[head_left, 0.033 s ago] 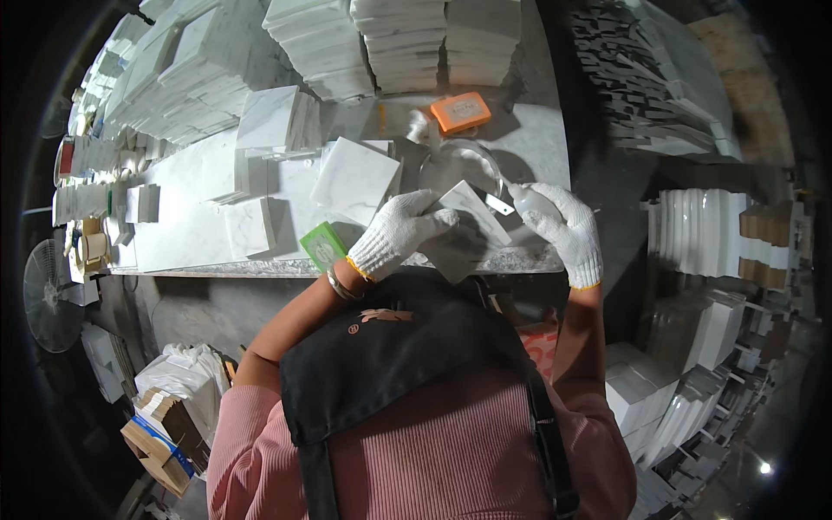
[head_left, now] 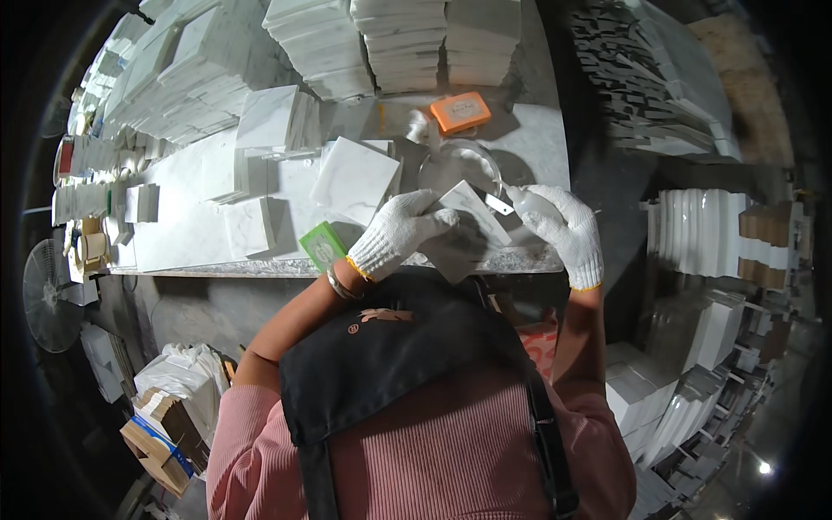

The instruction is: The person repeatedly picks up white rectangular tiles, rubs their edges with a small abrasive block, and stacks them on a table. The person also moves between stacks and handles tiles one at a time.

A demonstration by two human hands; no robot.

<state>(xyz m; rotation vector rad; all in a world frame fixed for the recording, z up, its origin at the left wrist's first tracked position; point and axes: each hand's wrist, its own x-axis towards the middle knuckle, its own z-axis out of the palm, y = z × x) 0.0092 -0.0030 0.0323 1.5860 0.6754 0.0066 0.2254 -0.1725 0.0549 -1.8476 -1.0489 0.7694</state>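
My left hand (head_left: 403, 232), in a white knit glove, is closed on the edge of a white marble tile (head_left: 475, 217) tilted up near the table's front edge. In my gloved right hand (head_left: 565, 230) is a small scraper (head_left: 500, 205) with a pale handle and a flat light blade, close to the tile's right edge. Just beyond them stands a round bowl (head_left: 496, 166) with whitish stuff in it. To the left of the bowl, a larger square marble tile (head_left: 354, 180) lies on other tiles. Beside my left wrist rests a green block (head_left: 323, 246).
Behind the bowl lies an orange block (head_left: 461, 112), with a crumpled white cloth (head_left: 423, 128) near it. Tall tile stacks (head_left: 399, 48) line the back of the table (head_left: 173, 238). More stacked tiles (head_left: 693, 234) stand to the right, and a fan (head_left: 54, 295) at far left.
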